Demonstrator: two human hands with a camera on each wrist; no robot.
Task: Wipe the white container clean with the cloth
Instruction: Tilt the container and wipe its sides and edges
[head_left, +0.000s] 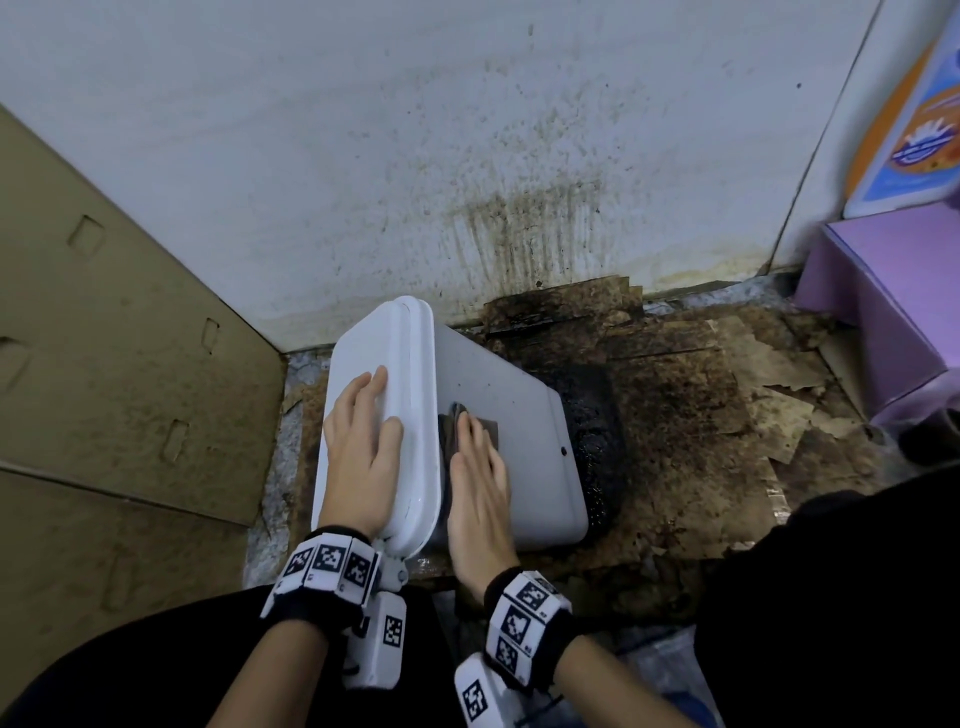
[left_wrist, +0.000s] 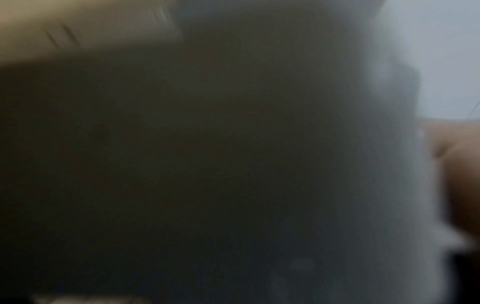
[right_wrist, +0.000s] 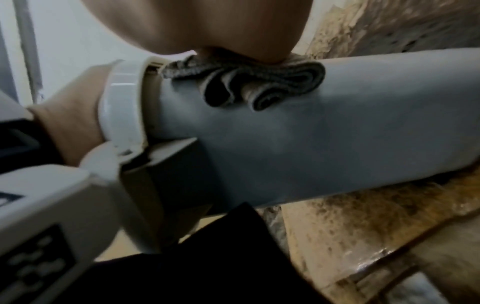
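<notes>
The white container (head_left: 498, 415) lay on its side on filthy cardboard (head_left: 727, 415). The left hand (head_left: 363, 447) steadied it, fingers flat; the right hand (head_left: 478, 483), fingers flat, pressed the cloth (right_wrist: 241, 82). The cloth could bunch and slip off, picking up floor grime.

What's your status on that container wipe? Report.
Left hand flat on the lid, steadying. Right hand flat, pressing cloth against the white container side. Nothing in the way.

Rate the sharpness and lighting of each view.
Head view: sharp, evenly lit, wide-angle bending at the edges, left hand and right hand clear on the white plastic container. Left wrist view: dark, blurred, nothing readable. Right wrist view: soft, dim, folded grey cloth still legible.
</notes>
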